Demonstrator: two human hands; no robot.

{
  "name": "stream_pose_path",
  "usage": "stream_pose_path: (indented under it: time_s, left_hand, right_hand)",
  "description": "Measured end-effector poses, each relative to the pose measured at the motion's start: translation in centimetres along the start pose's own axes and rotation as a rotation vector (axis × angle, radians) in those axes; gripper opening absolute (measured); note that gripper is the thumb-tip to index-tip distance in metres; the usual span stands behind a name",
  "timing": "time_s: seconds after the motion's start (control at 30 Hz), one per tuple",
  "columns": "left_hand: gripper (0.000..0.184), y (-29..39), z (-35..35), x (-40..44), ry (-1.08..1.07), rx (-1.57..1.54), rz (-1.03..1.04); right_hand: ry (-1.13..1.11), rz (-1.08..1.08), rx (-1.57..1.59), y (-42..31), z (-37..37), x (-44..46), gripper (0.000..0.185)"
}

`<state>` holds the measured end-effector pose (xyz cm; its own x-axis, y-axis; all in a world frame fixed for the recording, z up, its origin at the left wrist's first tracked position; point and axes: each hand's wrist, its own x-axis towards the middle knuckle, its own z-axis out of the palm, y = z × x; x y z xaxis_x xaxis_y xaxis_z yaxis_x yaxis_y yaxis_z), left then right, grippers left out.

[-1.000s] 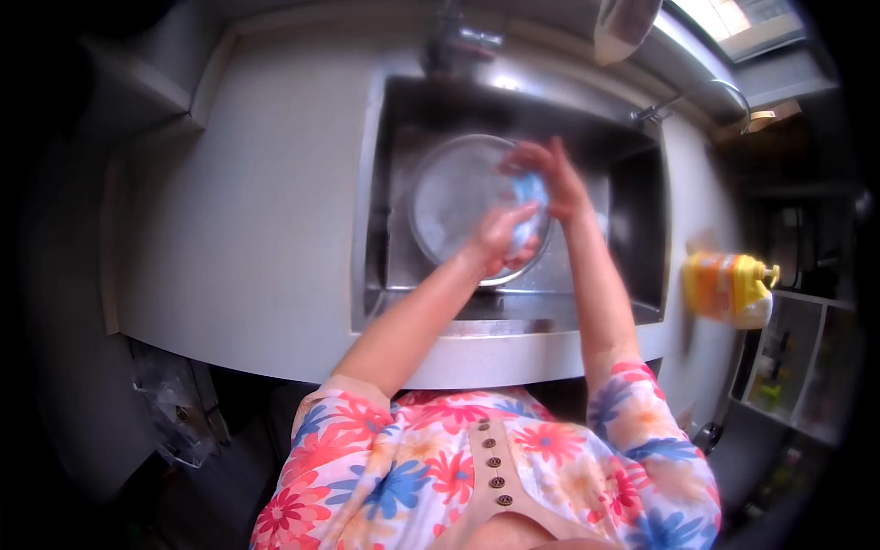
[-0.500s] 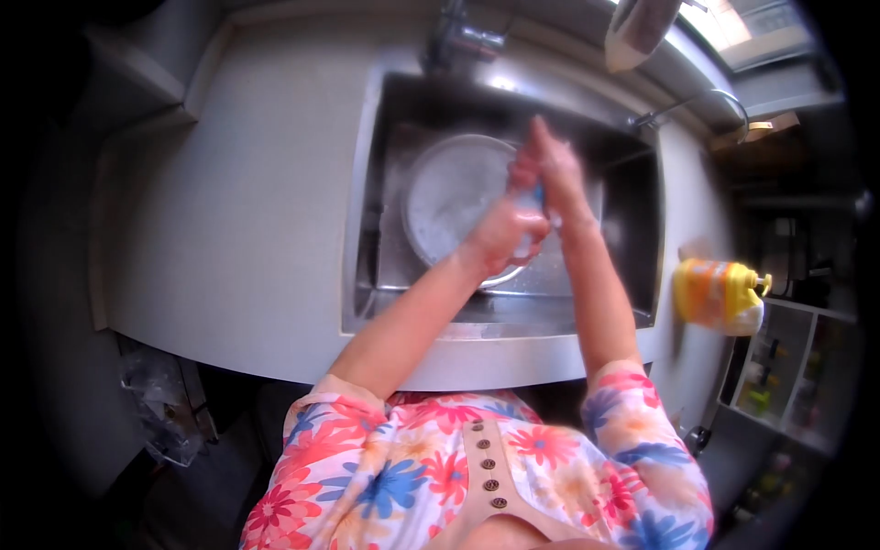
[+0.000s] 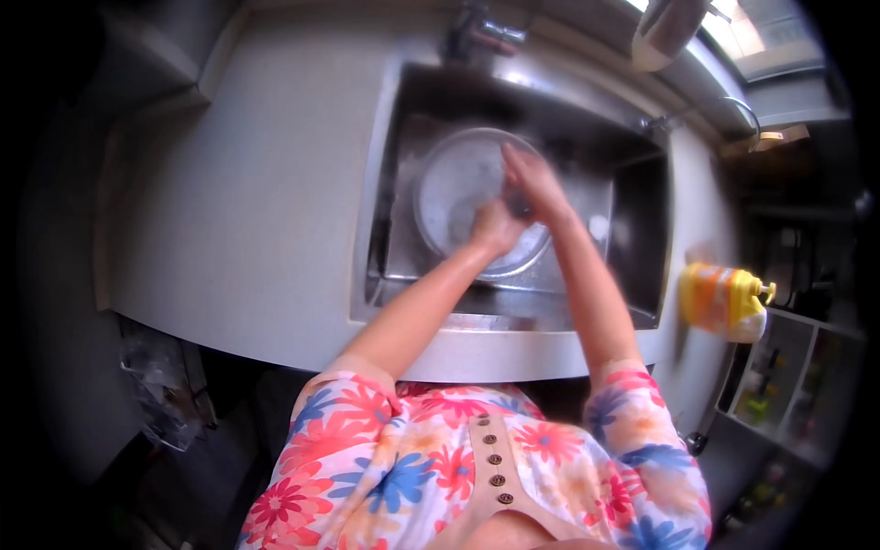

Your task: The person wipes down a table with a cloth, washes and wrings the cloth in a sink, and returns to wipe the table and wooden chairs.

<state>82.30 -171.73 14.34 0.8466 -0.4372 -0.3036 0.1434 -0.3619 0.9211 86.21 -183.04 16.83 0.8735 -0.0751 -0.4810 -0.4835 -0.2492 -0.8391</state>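
My left hand [image 3: 500, 227] is over the round basin [image 3: 440, 197] in the sink, its fingers curled closed round something I cannot make out. Just beyond it, my right hand [image 3: 539, 188] reaches across with its fingers stretched out, pointing up and to the left. The two hands are close together, and a small dark patch shows between them; motion blur hides what it is. Cloudy liquid seems to fill the pale basin, which stands in the metal sink [image 3: 632, 229].
A faucet [image 3: 486, 37] rises behind the sink. On the right counter stands a yellow pump bottle [image 3: 724, 301]. The pale countertop [image 3: 247, 192] stretches left, and a clear plastic bag [image 3: 160, 394] hangs below it. Divided shelves [image 3: 779, 367] are at the right.
My hands have moved slightly left within the view, and my right hand is lower, over the basin. The blue patch and white foam between the hands no longer show. The view has shifted slightly.
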Motion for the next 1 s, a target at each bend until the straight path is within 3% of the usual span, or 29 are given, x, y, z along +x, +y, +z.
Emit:
stream_pose_path:
  time_s: [0.03, 0.07, 0.1, 0.17, 0.23, 0.27, 0.3, 0.33, 0.37, 0.4, 0.5, 0.7, 0.87, 1.0]
  left_hand:
    - [0.043, 0.6, -0.7, -0.5, -0.118, -0.31, -0.097]
    - [0.041, 0.9, -1.1, -0.8, -0.236, -0.62, -0.193]
    - [0.041, 1.3, -1.3, -1.3, -0.358, -0.93, -0.29]
    - [0.042, 2.6, -0.7, -2.4, -0.666, -1.434, -0.273]
    - [0.045, 4.0, -0.1, -3.7, -0.887, -1.777, -0.237]
    - [0.046, 4.8, 0.1, -4.4, -0.95, -1.87, -0.216]
    - [0.048, 5.3, 0.3, -4.9, -1.013, -1.963, -0.195]
    - [0.051, 5.6, 0.5, -5.2, -1.067, -2.0, -0.033]
    - [0.045, 6.3, -0.2, -5.8, -1.06, -1.954, -0.052]
    - [0.038, 7.0, -0.9, -6.2, -1.056, -1.87, -0.035]
    - [0.025, 8.9, -3.6, -6.5, -0.95, -1.598, -0.103]
    - [0.013, 7.5, -4.4, -5.4, -0.446, -1.124, -0.236]
    - [0.015, 3.0, -2.3, -2.5, -0.126, -0.864, -0.247]
    - [0.015, -2.1, 0.1, 0.9, 0.107, -0.385, -0.096]
  right_hand:
    - [-0.163, -0.106, -0.01, -1.0, -1.6, -0.9, 0.048]
    - [-0.292, -0.169, 0.202, -1.3, -2.8, -1.8, 0.055]
    - [-0.28, -0.075, 0.477, -2.2, -3.3, -2.5, 0.071]
    - [-0.624, -0.352, 1.001, -0.6, -3.1, -2.7, 0.082]
    - [-0.816, -0.536, 1.083, -0.4, -0.7, -2.8, 0.089]
    - [-0.953, -0.647, 1.158, -0.9, -0.2, -2.6, 0.083]
    - [-0.98, -0.768, 1.367, -2.0, 1.0, -3.5, 0.057]
    - [-1.209, -0.922, 1.245, -3.6, 0.2, -2.3, 0.043]
    - [-1.427, -1.068, 1.1, -5.2, -0.8, -1.3, 0.031]
    - [-1.316, -0.987, 1.042, -7.3, -1.2, -3.4, 0.014]
    - [-0.683, -0.59, 1.114, -8.3, -1.5, -8.2, 0.011]
    - [-0.272, -0.088, 0.639, -7.9, -0.1, -6.4, 0.014]
    - [-0.043, -0.009, 0.472, -4.1, 2.4, -2.6, 0.015]
    - [0.158, -0.031, 0.335, -1.1, 4.0, -0.2, 0.016]
